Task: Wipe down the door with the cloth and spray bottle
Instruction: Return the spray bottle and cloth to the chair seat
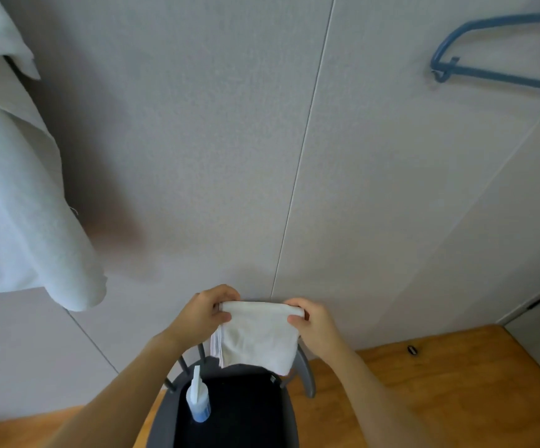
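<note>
Cloth (257,334), white and folded, hangs between both hands just in front of the pale door (197,140). Left hand (205,313) and right hand (315,324) each pinch a top corner. Spray bottle (197,400) stands on the dark chair seat (239,415) below. Blue hanger (495,56) hangs upper right.

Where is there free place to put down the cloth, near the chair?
The black chair seat is bare right of the spray bottle, which stands at its left edge. The wood floor right of the chair is open up to a small dark object near the wall. Both hands hold the cloth over the chair back.
</note>
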